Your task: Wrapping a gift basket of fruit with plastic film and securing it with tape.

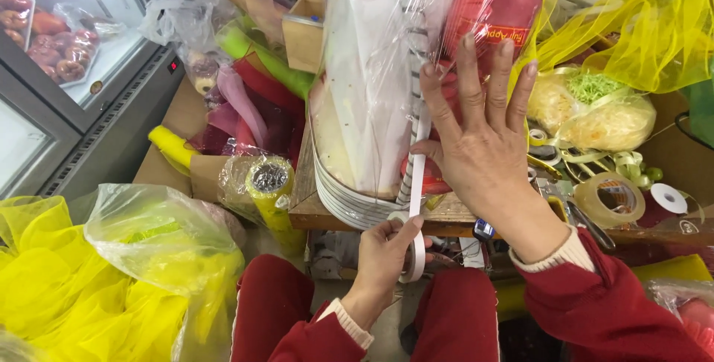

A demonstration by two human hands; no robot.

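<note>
A tall basket wrapped in clear cellophane (375, 72) stands on a wooden table (446, 217), with red packages showing through the film. My right hand (483, 139) lies flat against its side, fingers spread, pressing a white strip of tape (416, 165) onto the wrap. Below the table edge, my left hand (383, 258) grips a roll of white tape (415, 252), and the strip runs from it up the basket.
A roll of clear tape (613, 198), scissors (587, 221) and curled ribbon lie right of the basket. Yellow mesh (632, 27) hangs at top right. Wrapping rolls (269, 191) and a plastic bag (160, 236) crowd the left, beside a glass display fridge (59, 72).
</note>
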